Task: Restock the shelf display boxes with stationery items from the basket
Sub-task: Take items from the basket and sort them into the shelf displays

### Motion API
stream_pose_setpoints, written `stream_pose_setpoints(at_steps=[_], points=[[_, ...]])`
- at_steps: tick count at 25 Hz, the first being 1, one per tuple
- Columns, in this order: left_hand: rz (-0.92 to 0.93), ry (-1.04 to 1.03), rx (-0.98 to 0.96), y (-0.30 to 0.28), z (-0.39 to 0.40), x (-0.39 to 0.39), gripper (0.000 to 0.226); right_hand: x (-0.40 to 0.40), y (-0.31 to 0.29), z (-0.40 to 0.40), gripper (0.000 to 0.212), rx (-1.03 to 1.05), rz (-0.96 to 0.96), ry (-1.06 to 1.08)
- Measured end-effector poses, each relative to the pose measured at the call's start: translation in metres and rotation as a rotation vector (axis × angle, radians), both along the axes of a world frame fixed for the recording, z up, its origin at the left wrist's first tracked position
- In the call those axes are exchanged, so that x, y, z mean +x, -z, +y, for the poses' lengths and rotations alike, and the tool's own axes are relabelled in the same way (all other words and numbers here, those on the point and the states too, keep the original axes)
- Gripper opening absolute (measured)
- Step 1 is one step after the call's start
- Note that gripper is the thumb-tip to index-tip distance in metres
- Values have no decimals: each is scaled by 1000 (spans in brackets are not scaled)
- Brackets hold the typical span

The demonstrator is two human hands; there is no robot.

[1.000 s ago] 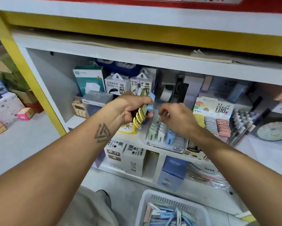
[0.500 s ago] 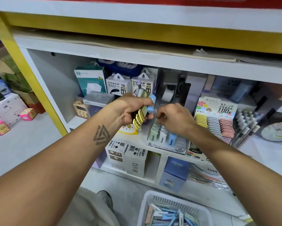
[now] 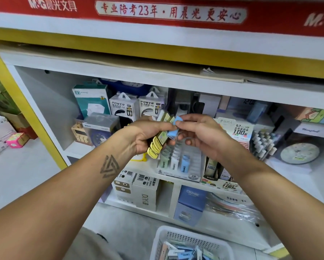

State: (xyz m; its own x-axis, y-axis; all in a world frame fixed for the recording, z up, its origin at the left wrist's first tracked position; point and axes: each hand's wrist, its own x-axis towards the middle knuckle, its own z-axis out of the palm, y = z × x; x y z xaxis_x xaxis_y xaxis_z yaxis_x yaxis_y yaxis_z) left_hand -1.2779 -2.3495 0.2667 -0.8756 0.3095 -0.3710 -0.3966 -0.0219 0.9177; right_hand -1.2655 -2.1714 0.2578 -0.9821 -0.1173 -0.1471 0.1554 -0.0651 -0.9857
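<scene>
My left hand grips a fanned stack of small flat packets, mostly yellow and green. My right hand pinches the blue packet at the right end of that stack. Both hands hover just above a white slotted display box on the shelf, which holds green, white and blue packets in rows. A white plastic basket with several more packets stands on the floor below.
Power bank boxes and a teal box stand behind the hands. A lead refill display, pens and a round clock sit to the right. White boxes and a blue box fill the lower shelf.
My right hand rose from the display box to the stack in my left hand and took hold of the blue packet. The camera tilted upward.
</scene>
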Motion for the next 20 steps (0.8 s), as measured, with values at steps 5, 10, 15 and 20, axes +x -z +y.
stream_pose_setpoints(at_steps=[5, 10, 15, 20], points=[[42, 26, 8, -2, 22, 11, 49, 15, -7, 25, 25, 36, 14, 55], [74, -11, 1, 0, 37, 9, 52, 23, -11, 50, 22, 25, 39, 193], [-10, -31, -17, -2, 32, 11, 9, 31, -11, 59, 21, 162, 128, 52], [-40, -6, -16, -4, 28, 9, 12, 27, -8, 55, 15, 101, 72, 42]])
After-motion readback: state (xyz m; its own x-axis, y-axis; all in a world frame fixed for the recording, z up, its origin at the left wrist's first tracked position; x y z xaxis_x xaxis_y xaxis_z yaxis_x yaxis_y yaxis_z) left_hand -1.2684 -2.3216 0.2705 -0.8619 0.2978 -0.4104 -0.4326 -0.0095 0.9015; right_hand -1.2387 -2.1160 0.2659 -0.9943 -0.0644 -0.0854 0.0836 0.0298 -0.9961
